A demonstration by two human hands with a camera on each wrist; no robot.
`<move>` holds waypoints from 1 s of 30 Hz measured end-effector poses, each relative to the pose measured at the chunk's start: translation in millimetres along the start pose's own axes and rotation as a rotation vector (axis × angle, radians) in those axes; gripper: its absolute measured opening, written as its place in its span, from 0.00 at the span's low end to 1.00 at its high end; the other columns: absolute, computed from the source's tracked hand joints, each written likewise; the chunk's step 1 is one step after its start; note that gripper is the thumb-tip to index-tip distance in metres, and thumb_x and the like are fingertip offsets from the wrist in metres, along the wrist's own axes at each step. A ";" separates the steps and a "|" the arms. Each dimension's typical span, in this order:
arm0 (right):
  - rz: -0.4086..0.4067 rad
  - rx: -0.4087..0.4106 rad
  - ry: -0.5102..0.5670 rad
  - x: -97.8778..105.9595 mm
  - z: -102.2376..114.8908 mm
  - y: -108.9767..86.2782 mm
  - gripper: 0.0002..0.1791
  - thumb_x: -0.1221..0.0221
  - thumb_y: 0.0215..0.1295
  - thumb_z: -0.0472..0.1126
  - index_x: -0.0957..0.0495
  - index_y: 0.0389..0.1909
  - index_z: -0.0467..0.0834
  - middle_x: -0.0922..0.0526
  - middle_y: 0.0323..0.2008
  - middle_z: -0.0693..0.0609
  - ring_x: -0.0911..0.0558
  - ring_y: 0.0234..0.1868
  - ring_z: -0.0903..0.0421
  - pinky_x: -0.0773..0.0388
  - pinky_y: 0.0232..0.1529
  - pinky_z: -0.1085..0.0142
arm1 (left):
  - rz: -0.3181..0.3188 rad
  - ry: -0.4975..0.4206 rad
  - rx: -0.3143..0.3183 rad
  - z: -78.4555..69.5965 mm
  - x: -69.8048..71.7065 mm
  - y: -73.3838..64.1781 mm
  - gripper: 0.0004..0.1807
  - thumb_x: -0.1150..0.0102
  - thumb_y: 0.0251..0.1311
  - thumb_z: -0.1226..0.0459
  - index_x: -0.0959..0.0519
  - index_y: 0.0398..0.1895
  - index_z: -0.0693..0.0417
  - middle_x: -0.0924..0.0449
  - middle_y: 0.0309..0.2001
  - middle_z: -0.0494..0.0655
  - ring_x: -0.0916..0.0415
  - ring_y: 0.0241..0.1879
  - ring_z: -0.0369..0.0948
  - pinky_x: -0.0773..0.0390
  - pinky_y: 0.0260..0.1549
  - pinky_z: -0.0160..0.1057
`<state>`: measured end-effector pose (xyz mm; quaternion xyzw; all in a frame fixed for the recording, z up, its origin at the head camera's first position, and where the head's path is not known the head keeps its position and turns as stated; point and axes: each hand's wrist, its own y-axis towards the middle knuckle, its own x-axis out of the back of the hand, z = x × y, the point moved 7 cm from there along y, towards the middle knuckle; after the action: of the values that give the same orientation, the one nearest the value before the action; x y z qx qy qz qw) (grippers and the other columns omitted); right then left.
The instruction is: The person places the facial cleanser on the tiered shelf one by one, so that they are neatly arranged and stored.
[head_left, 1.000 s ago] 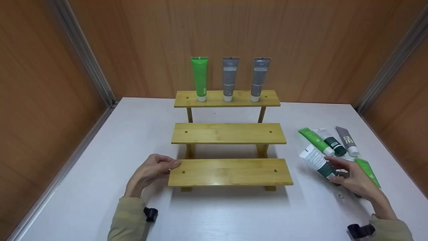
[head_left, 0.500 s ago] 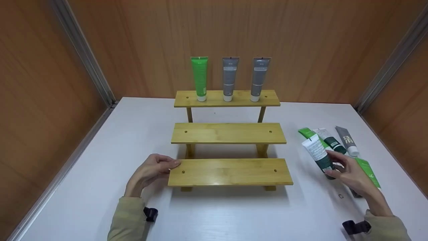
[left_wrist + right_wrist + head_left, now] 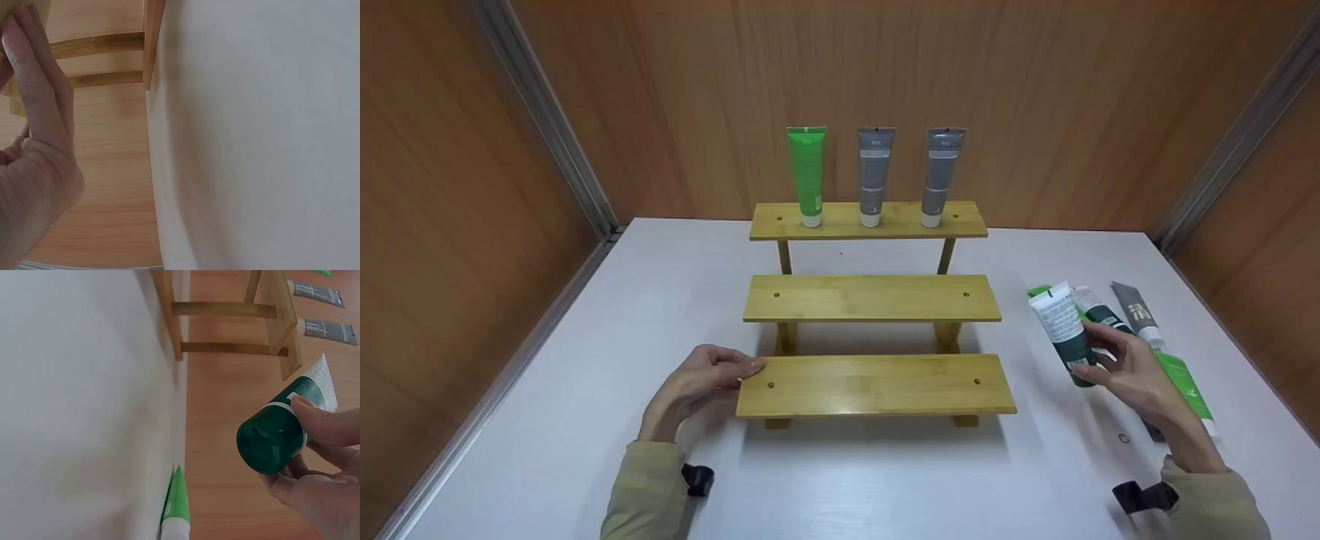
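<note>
My right hand (image 3: 1129,375) grips a white and dark green squeeze tube (image 3: 1063,326) near its cap end, fingers and thumb round it. The tube is tilted, cap down, above the table; the right wrist view shows its dark green cap (image 3: 261,445) facing the camera. At the left end of a three-step wooden display stand (image 3: 877,386), my left hand (image 3: 697,386) pinches the lowest board, thumb on top. On the top step stand a green tube (image 3: 808,169) and two grey tubes (image 3: 874,176), (image 3: 942,176), all upright on white caps.
Several tubes lie on the table behind and beside my right hand: a grey tube (image 3: 1136,307), a white and dark green tube (image 3: 1099,306) and a green tube (image 3: 1183,382) among them. A small ring (image 3: 1123,438) lies nearer. Wooden panels (image 3: 840,90) enclose the table.
My right hand has lifted the white and dark green tube off the pile and moved it slightly left and away, tipping it more upright. The left hand has stayed on the stand.
</note>
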<state>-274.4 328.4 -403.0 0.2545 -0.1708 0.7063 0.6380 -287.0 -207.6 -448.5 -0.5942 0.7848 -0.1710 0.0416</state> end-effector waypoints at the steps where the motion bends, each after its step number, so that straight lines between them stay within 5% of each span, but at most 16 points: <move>1: -0.003 0.003 -0.001 -0.2 2.0 0.7 0.38 0.36 0.63 0.28 0.42 0.72 0.28 0.32 0.65 0.32 0.33 0.50 0.81 0.33 0.52 0.90 | 0.003 0.000 -0.003 -0.2 -0.1 -0.2 0.14 0.31 0.61 0.58 0.17 0.40 0.62 0.13 0.32 0.42 0.17 0.31 0.35 0.17 0.33 0.33; 10: -0.057 0.076 0.028 -1.5 24.1 3.8 0.39 0.33 0.62 0.31 0.39 0.71 0.29 0.28 0.57 0.49 0.29 0.51 0.81 0.31 0.53 0.88 | -0.003 -0.004 -0.003 0.7 0.2 -0.1 0.15 0.30 0.60 0.58 0.17 0.41 0.62 0.13 0.32 0.42 0.16 0.31 0.36 0.16 0.35 0.34; 17: -0.062 0.056 0.062 -4.0 36.5 10.1 0.42 0.32 0.61 0.34 0.41 0.73 0.32 0.31 0.64 0.39 0.29 0.53 0.76 0.32 0.56 0.88 | -0.009 -0.009 0.007 1.9 0.9 0.5 0.16 0.29 0.60 0.57 0.17 0.40 0.62 0.13 0.32 0.42 0.17 0.31 0.36 0.15 0.35 0.35; 24: -0.066 0.013 0.071 -7.4 47.6 17.1 0.43 0.30 0.61 0.37 0.41 0.73 0.35 0.29 0.65 0.42 0.27 0.55 0.72 0.29 0.63 0.78 | -0.009 -0.010 0.008 1.7 1.0 0.6 0.17 0.29 0.60 0.57 0.17 0.41 0.63 0.12 0.32 0.43 0.16 0.31 0.37 0.15 0.35 0.35; 30: -0.072 0.033 0.095 -12.4 61.2 22.5 0.42 0.29 0.60 0.38 0.38 0.72 0.36 0.25 0.57 0.59 0.24 0.54 0.72 0.29 0.65 0.71 | -0.005 -0.014 0.013 1.8 0.8 0.9 0.17 0.29 0.60 0.57 0.17 0.42 0.63 0.12 0.33 0.43 0.16 0.32 0.36 0.15 0.36 0.35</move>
<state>-287.3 280.8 -358.6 0.2371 -0.1196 0.6970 0.6661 -287.6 -208.5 -450.3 -0.5968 0.7820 -0.1722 0.0504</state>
